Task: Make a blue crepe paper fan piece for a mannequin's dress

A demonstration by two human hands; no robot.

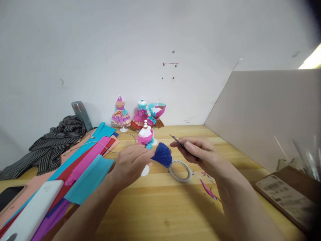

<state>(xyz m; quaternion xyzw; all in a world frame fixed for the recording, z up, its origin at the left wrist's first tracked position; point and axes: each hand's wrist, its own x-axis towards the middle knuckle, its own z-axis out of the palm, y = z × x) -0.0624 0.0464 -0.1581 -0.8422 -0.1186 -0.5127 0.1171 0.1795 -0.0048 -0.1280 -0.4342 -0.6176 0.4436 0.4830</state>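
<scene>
My left hand (131, 164) is closed, pinching the gathered end of a fan-shaped piece of dark blue crepe paper (163, 155). My right hand (200, 150) is wrapped round small dark scissors (179, 142), their pointed tip aimed up and left, apart from the paper. Just behind the blue piece stands a small white dress form (144, 132) with a pink crepe band and a turquoise ruffle; my left hand partly hides its stand. A roll of tape (180, 171) lies flat on the table between my hands.
Several mini dress forms in crepe dresses (120, 113) stand by the wall. Crepe sheets (87, 180), a white device (32, 211), a phone (10, 197), striped cloth (57, 144) and a flask (82, 115) lie left. Paper scraps (208, 190) and a cardboard box (283, 197) are right.
</scene>
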